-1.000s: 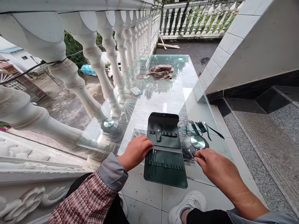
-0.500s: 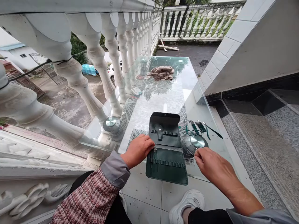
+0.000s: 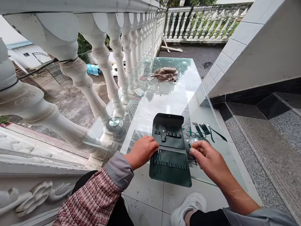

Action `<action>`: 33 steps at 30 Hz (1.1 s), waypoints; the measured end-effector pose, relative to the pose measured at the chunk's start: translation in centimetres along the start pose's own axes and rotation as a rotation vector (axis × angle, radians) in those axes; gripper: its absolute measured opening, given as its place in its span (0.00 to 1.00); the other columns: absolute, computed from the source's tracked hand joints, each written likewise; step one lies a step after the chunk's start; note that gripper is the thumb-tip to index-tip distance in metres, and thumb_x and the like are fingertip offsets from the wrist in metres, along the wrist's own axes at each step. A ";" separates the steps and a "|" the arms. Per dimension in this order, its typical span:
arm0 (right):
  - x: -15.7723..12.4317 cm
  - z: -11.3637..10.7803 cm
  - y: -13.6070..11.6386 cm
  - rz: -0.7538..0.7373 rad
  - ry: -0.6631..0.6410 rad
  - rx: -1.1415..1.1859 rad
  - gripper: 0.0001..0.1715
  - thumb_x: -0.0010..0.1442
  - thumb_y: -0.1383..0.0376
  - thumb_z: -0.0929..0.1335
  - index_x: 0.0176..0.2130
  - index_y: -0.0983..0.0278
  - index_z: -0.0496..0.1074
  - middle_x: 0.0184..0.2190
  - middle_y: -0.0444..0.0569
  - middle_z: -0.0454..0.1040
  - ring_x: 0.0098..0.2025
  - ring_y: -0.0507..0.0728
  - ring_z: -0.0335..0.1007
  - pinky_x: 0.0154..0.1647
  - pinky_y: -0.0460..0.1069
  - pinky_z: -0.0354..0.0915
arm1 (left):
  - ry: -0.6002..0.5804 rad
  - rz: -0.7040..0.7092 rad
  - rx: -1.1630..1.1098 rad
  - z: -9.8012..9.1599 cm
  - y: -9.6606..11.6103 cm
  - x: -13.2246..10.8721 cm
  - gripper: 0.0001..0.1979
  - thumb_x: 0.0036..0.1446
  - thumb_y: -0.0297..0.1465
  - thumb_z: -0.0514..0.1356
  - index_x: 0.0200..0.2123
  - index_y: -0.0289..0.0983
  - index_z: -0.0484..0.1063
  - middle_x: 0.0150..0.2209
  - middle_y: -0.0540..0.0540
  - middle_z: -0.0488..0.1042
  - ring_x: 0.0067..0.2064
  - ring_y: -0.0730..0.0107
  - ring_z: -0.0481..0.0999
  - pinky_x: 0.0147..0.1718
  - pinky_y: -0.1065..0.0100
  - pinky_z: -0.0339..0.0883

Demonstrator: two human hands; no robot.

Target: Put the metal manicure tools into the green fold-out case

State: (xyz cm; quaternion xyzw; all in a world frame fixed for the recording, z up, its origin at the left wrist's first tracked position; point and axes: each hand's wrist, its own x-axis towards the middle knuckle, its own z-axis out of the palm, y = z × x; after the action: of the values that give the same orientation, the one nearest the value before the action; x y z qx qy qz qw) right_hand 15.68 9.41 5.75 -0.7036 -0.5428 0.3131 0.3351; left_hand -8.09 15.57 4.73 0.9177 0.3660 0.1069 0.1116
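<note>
A dark green manicure case (image 3: 170, 150) lies unfolded on the near end of a glass table (image 3: 164, 97). My left hand (image 3: 143, 151) rests with curled fingers on the case's left edge, beside two thin tools slotted in the lower loops. My right hand (image 3: 207, 158) hovers just right of the case with its fingertips pinched together; whether anything is in them I cannot make out. Green-handled scissors, clippers and other small tools (image 3: 203, 130) lie in a row on the glass beyond my right hand.
A white stone balustrade (image 3: 101, 62) runs along the table's left side. A crumpled brown cloth (image 3: 166, 74) lies at the far end. Round metal table fittings (image 3: 115, 123) sit at the near corners. A tiled wall (image 3: 235, 40) rises on the right. My white shoe (image 3: 190, 204) is below.
My right hand has risen and moved left toward the case, closing into a pinch and covering the right metal fitting. The left hand has stayed on the case.
</note>
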 end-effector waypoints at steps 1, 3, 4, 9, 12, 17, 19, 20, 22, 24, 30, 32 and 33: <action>0.0 0.6 -0.5 0.025 -0.033 0.103 0.14 0.53 0.54 0.63 0.35 0.61 0.62 0.25 0.44 0.69 0.24 0.53 0.65 0.22 0.47 0.60 | -0.002 -0.003 0.000 0.0 0.0 0.0 0.08 0.63 0.30 0.53 0.32 0.36 0.70 0.34 0.47 0.68 0.37 0.67 0.65 0.35 0.67 0.62; 0.0 2.0 -1.4 0.079 -0.097 0.259 0.18 0.51 0.53 0.65 0.38 0.61 0.61 0.24 0.42 0.68 0.22 0.51 0.64 0.18 0.46 0.60 | -0.001 -0.011 -0.003 0.1 0.0 0.1 0.08 0.63 0.30 0.53 0.33 0.36 0.70 0.34 0.47 0.68 0.37 0.66 0.65 0.36 0.67 0.62; 0.1 2.7 -1.8 0.088 -0.108 0.311 0.19 0.50 0.54 0.65 0.39 0.61 0.60 0.24 0.42 0.67 0.22 0.51 0.64 0.18 0.46 0.61 | 0.001 -0.014 -0.003 0.1 0.0 0.1 0.08 0.62 0.30 0.54 0.32 0.36 0.70 0.33 0.47 0.68 0.37 0.66 0.65 0.36 0.67 0.62; 0.6 5.3 -2.9 0.052 -0.139 0.358 0.25 0.50 0.58 0.66 0.47 0.61 0.57 0.25 0.38 0.66 0.22 0.50 0.66 0.20 0.46 0.64 | 0.009 -0.001 0.000 0.2 -0.1 -0.1 0.07 0.62 0.29 0.54 0.33 0.37 0.70 0.33 0.48 0.68 0.36 0.67 0.65 0.37 0.67 0.61; 0.9 6.1 -3.0 0.012 -0.162 0.279 0.26 0.51 0.60 0.64 0.50 0.61 0.57 0.24 0.38 0.65 0.23 0.51 0.67 0.24 0.47 0.65 | 0.008 0.012 -0.006 0.2 -0.1 -0.2 0.06 0.62 0.29 0.55 0.34 0.37 0.70 0.34 0.48 0.68 0.37 0.67 0.65 0.37 0.67 0.62; 1.1 6.5 -3.1 -0.014 -0.174 0.149 0.21 0.52 0.60 0.63 0.46 0.61 0.62 0.26 0.40 0.67 0.25 0.51 0.68 0.27 0.48 0.65 | -0.001 0.022 -0.014 0.4 -0.3 -0.4 0.05 0.61 0.29 0.55 0.34 0.37 0.69 0.35 0.47 0.68 0.38 0.66 0.65 0.38 0.66 0.62; 1.1 6.6 -3.0 -0.020 -0.175 0.135 0.20 0.52 0.60 0.63 0.46 0.61 0.62 0.25 0.40 0.67 0.25 0.52 0.68 0.28 0.48 0.64 | -0.004 0.023 -0.021 0.4 -0.3 -0.5 0.05 0.61 0.30 0.55 0.34 0.37 0.69 0.35 0.47 0.67 0.38 0.66 0.65 0.38 0.66 0.62; 1.1 6.7 -3.0 -0.025 -0.179 0.130 0.20 0.52 0.60 0.63 0.46 0.61 0.62 0.25 0.40 0.67 0.25 0.52 0.68 0.28 0.48 0.64 | -0.005 0.023 -0.023 0.4 -0.3 -0.5 0.05 0.61 0.30 0.55 0.34 0.36 0.69 0.35 0.47 0.67 0.39 0.66 0.65 0.38 0.66 0.62; 1.1 6.7 -2.9 -0.039 -0.190 0.125 0.20 0.51 0.60 0.63 0.45 0.61 0.63 0.24 0.40 0.68 0.25 0.52 0.67 0.28 0.48 0.64 | -0.003 0.020 -0.021 0.5 -0.4 -0.5 0.04 0.61 0.30 0.56 0.34 0.36 0.69 0.35 0.47 0.67 0.38 0.66 0.65 0.38 0.66 0.62; 1.1 6.7 -2.8 -0.056 -0.196 0.127 0.20 0.51 0.60 0.64 0.45 0.61 0.64 0.23 0.40 0.68 0.25 0.52 0.66 0.28 0.48 0.63 | 0.000 0.016 -0.015 0.5 -0.3 -0.5 0.05 0.61 0.30 0.55 0.34 0.37 0.70 0.35 0.47 0.67 0.38 0.66 0.65 0.38 0.66 0.62; 1.5 6.7 -2.8 0.005 -0.211 0.157 0.17 0.51 0.59 0.64 0.41 0.62 0.66 0.23 0.41 0.69 0.24 0.51 0.64 0.24 0.47 0.60 | 0.001 0.015 -0.010 0.5 -0.3 -0.5 0.05 0.61 0.30 0.56 0.34 0.37 0.70 0.34 0.47 0.67 0.38 0.66 0.65 0.38 0.67 0.62; 1.8 6.8 -2.8 0.028 -0.205 0.178 0.17 0.50 0.59 0.64 0.41 0.62 0.65 0.24 0.41 0.68 0.23 0.51 0.63 0.22 0.46 0.59 | 0.003 0.020 -0.008 0.5 -0.3 -0.4 0.05 0.61 0.30 0.56 0.34 0.37 0.70 0.34 0.47 0.68 0.38 0.66 0.65 0.38 0.67 0.62; 1.9 6.8 -2.8 0.032 -0.205 0.186 0.18 0.50 0.59 0.64 0.41 0.62 0.65 0.23 0.40 0.68 0.22 0.50 0.62 0.21 0.46 0.59 | 0.005 0.021 -0.007 0.5 -0.3 -0.4 0.05 0.61 0.30 0.56 0.34 0.37 0.70 0.34 0.47 0.68 0.38 0.66 0.65 0.37 0.67 0.62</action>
State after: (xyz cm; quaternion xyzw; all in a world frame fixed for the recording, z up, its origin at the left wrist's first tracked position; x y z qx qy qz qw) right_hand 9.03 12.70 3.91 -0.6424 -0.5313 0.4378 0.3367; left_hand -8.45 15.46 4.07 0.9209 0.3561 0.1116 0.1128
